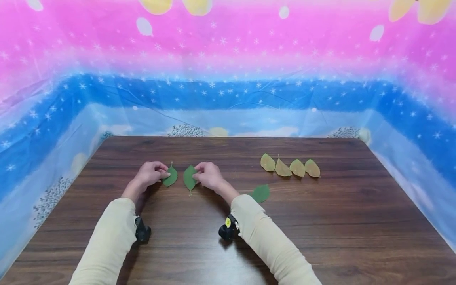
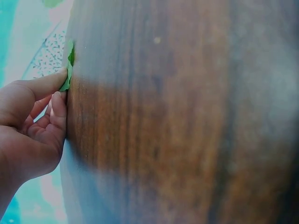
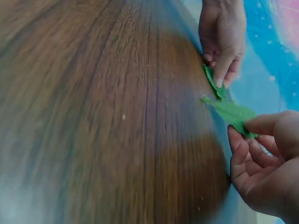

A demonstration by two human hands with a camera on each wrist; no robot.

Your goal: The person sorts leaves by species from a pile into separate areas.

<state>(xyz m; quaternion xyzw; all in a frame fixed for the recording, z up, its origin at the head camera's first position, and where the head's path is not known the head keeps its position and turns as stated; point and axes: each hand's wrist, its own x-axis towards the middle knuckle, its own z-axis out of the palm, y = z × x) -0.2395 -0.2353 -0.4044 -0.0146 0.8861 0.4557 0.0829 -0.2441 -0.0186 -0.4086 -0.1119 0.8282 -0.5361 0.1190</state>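
Note:
My left hand [image 1: 152,173] pinches the edge of a green leaf [image 1: 171,177] whose stem points away, over the left part of the table. Beside it, my right hand [image 1: 209,174] holds a second green leaf [image 1: 189,178] between thumb and fingers, its stem pointing toward me. A small gap separates these two leaves in the head view. From the left wrist, the left hand's leaf [image 2: 69,65] shows almost edge-on. The right wrist view has the second leaf [image 3: 231,112] raised at a tilt, with the left hand [image 3: 223,42] behind it.
A third green leaf [image 1: 261,193] lies right of the right forearm. Farther back, several yellowish-brown leaves [image 1: 283,168] form a row on the brown wooden table [image 1: 342,221]. A patterned pink and blue cloth [image 1: 228,91] hangs around the table.

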